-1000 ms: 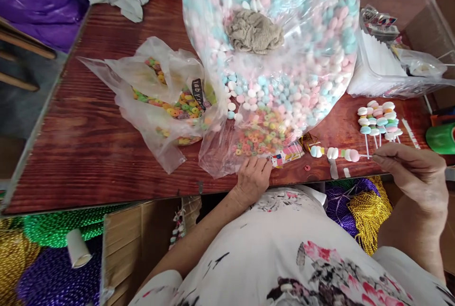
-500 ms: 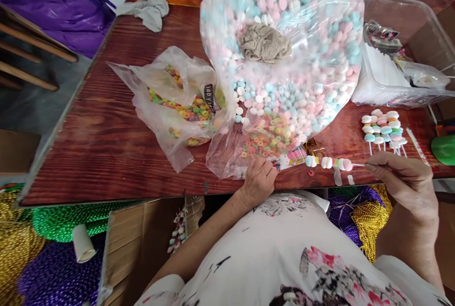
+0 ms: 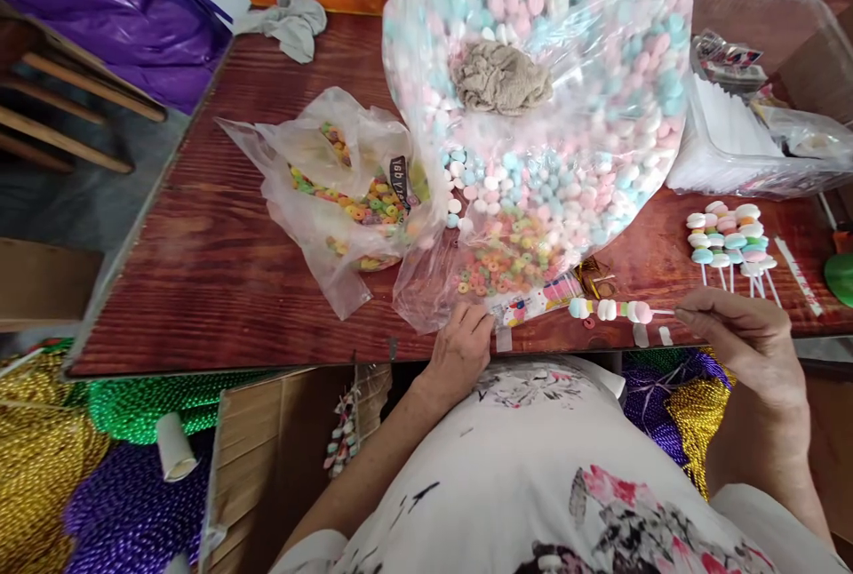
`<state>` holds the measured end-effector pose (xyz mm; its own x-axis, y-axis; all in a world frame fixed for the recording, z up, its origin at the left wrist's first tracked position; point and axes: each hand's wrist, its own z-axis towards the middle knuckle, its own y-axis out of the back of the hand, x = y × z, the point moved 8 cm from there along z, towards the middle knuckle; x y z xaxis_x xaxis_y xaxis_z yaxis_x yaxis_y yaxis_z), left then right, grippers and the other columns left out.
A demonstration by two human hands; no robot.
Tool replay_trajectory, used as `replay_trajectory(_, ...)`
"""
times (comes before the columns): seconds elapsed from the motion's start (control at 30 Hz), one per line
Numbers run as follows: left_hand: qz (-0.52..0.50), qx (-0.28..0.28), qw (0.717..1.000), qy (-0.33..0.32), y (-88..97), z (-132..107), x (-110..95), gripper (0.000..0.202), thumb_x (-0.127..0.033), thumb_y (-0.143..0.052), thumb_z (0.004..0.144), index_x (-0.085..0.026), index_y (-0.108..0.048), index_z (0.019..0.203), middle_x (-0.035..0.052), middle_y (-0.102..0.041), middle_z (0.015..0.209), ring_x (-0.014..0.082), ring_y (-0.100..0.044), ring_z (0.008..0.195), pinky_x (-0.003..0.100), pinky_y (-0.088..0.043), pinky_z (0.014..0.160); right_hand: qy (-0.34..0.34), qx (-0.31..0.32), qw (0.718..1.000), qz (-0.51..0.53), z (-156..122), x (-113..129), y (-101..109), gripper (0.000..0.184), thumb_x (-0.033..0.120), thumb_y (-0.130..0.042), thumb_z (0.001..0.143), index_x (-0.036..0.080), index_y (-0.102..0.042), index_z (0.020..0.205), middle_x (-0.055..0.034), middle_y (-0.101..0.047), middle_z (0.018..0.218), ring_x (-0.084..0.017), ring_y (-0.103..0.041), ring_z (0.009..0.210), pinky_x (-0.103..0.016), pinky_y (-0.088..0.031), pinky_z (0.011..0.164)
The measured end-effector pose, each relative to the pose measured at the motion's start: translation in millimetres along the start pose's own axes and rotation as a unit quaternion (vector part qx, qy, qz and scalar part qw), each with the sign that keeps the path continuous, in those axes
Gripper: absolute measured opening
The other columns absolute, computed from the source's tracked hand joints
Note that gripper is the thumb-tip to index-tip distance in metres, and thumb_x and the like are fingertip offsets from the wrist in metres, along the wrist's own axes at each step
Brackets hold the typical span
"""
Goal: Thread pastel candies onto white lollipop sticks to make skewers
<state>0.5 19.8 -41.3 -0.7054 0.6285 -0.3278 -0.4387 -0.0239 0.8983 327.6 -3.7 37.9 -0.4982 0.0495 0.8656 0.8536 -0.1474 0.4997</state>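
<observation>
My right hand [image 3: 750, 343] pinches the white stick of a candy skewer [image 3: 611, 311], held level near the table's front edge. The skewer carries pastel blue, white and pink pieces with coloured rings between them. Its tip lies close to a clear printed plastic packet [image 3: 533, 303]. My left hand [image 3: 461, 347] is closed at the packet's left end, its fingertips partly hidden. Just beyond stands a big clear bag of pastel candies [image 3: 573, 192], with candy rings [image 3: 499, 259] at its front. Several finished-looking skewers [image 3: 729, 236] lie in a group at the right.
A bag of candy rings [image 3: 363, 201] lies left of centre. At the right stand a clear bin [image 3: 739, 174] and a green object [image 3: 841, 279]. A beige cloth [image 3: 501, 78] rests on the big bag. Bead strands [image 3: 139, 485] and a cardboard box [image 3: 246, 467] sit below the table.
My left hand has slid left along the packet, uncovering more of its print. My right hand and the skewer have shifted slightly left. The whole view has moved a little.
</observation>
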Motion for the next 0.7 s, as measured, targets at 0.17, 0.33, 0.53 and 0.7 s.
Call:
replay_trajectory(0.17, -0.12, -0.089, 0.989, 0.025, 9.8, 2, 17, 0.014, -0.009, -0.056, 0.09, -0.018, -0.059, 0.079, 0.0042, -0.06, 0.08, 0.0186, -0.054, 0.079, 0.032, -0.047, 0.072, 0.044, 0.056, 0.997, 0.013, 5, 10, -11, 0.007, 0.022, -0.068, 0.086, 0.02, -0.07, 0.079, 0.0016, -0.059, 0.069, -0.012, -0.05, 0.063, -0.027, -0.038, 0.055)
replay_trajectory(0.33, -0.185, -0.071, 0.975, 0.099, 4.8, 4, 35, 0.021, -0.02, -0.066, 0.088, -0.019, -0.054, 0.071, -0.0009, -0.056, 0.069, 0.0152, -0.052, 0.069, 0.028, -0.041, 0.064, 0.071, 0.045, 0.996, 0.041, 9, 24, -17, 0.013, 0.019, -0.07, 0.083, 0.018, -0.066, 0.07, 0.0011, -0.06, 0.067, -0.012, -0.051, 0.061, -0.027, -0.039, 0.055)
replay_trajectory(0.53, -0.246, -0.044, 0.966, 0.073, 7.6, 10, 31, 0.012, -0.022, -0.06, 0.093, -0.018, -0.072, 0.09, 0.0033, -0.064, 0.076, 0.0151, -0.056, 0.072, 0.028, -0.043, 0.067, 0.061, -0.135, 0.985, 0.087, 7, 21, 2, 0.011, 0.015, -0.078, 0.073, 0.019, -0.078, 0.083, -0.0022, -0.071, 0.075, -0.014, -0.061, 0.065, -0.028, -0.045, 0.058)
replay_trajectory(0.7, -0.479, -0.031, 0.867, 0.137, 27.7, 37, 21, 0.015, -0.028, -0.069, 0.088, -0.018, -0.073, 0.078, 0.0016, -0.063, 0.072, 0.0129, -0.056, 0.067, 0.026, -0.044, 0.066, 0.116, -0.299, 0.918, 0.234, 6, 18, 21, 0.01, 0.012, -0.077, 0.07, 0.017, -0.079, 0.079, -0.0011, -0.068, 0.062, -0.013, -0.06, 0.054, -0.03, -0.048, 0.061)
